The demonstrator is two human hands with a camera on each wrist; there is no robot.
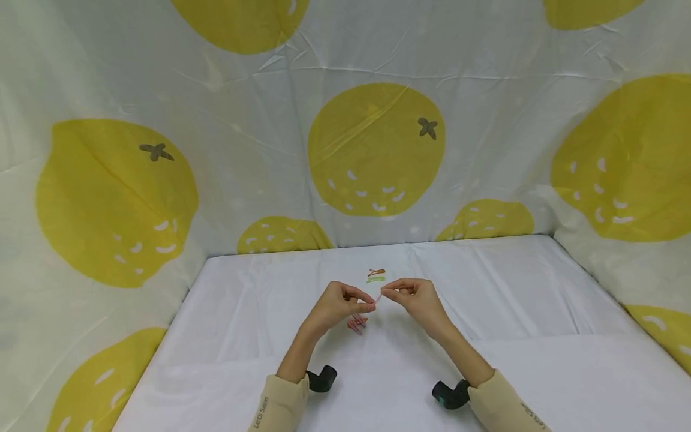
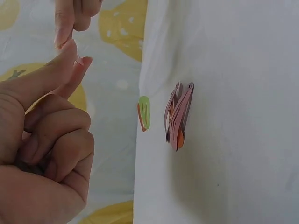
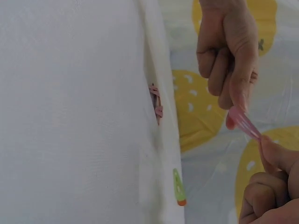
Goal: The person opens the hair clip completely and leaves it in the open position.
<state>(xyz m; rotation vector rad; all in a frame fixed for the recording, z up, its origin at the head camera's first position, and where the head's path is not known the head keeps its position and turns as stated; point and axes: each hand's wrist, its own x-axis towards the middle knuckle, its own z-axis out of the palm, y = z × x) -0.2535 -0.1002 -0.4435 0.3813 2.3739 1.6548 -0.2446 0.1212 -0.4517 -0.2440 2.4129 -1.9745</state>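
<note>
A pink snap hair clip (image 3: 245, 124) is held above the table between both hands. My left hand (image 1: 336, 305) pinches one end between thumb and index finger, while my right hand (image 1: 420, 302) pinches the other end the same way. Under the left hand lies a small pile of hair clips (image 2: 181, 119), mostly pink with some orange. Beyond the hands, a green hair clip (image 1: 375, 279) and an orange hair clip (image 1: 376, 272) lie side by side. In the right wrist view, the green clip covers most of the orange one.
A white cloth covers the table (image 1: 259, 336). Behind it and at both sides hangs a pale curtain (image 1: 259, 150) printed with yellow lemons. Black devices (image 1: 323, 379) are worn at both wrists near the beige sleeves (image 1: 281, 403).
</note>
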